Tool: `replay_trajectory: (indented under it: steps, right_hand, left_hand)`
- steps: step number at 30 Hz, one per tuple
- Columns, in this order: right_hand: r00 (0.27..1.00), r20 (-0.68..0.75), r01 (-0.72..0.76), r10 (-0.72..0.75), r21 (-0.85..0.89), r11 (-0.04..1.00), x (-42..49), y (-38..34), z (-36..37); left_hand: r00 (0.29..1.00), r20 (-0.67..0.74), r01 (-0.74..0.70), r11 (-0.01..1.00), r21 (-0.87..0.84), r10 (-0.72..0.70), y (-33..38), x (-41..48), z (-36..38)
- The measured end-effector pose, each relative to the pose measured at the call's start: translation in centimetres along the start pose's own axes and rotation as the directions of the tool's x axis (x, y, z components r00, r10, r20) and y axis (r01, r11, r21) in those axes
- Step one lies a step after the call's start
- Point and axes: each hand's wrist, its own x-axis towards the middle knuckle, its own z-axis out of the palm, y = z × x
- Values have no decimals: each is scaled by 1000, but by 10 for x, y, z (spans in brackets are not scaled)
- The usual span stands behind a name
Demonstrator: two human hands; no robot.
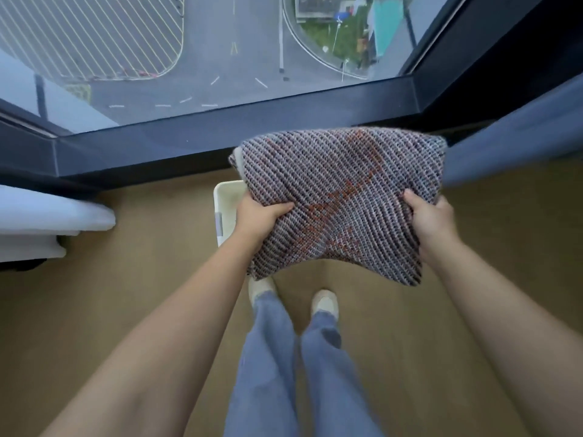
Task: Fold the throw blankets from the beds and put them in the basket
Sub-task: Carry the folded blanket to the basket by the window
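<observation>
Bedroom, high up in a building. Corner of a white-sheeted bed [47, 222] at left edge. Tan carpeted floor [132, 310]. Floor-level window [220, 52] in dark frame looks straight down on a marked road and grass verge. Blue curtain [517, 137] hangs at right. Cream basket [225, 200] stands on floor below window.

Blanket [337, 200] held between left hand [258, 216] and right hand [430, 219], above basket [224, 200]; bed [47, 222] far left, window [205, 52] ahead
</observation>
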Motion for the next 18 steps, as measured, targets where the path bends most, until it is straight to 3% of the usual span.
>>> replay_trajectory:
  steps: [10,18]
  right_hand:
    - [995,96,-14,35,-213,977,144,143,139]
    - [990,144,92,-6,-603,793,171,198,182]
  left_hand:
    - [993,-84,92,990,108,-83,-160,180,-11]
    - [981,-188,126,915,383,-56,-235,213,-26]
